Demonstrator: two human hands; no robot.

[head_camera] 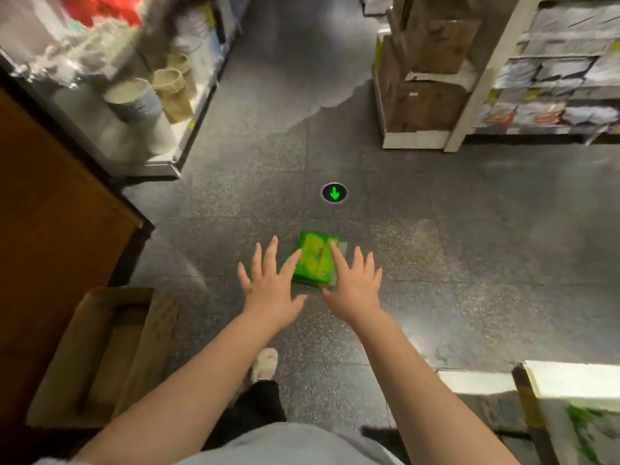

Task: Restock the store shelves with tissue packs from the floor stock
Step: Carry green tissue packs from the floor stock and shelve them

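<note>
Head view: both sets of fingers are straight and spread, grasping nothing. Between the left hand (270,285) and the right hand (352,286), partly covered by their inner fingers, a green tissue pack (313,260) lies on the dark floor (453,229); contact cannot be told. Both bare forearms stretch forward and down. Beyond the fingertips sits a green arrow marker (334,193); left of the left arm stands an open cardboard box (100,357).

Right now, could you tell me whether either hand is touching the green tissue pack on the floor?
Cannot tell. In the head view, both open hands, left hand and right hand, overlap the green tissue pack from above; no contact or gap shows plainly.
</note>
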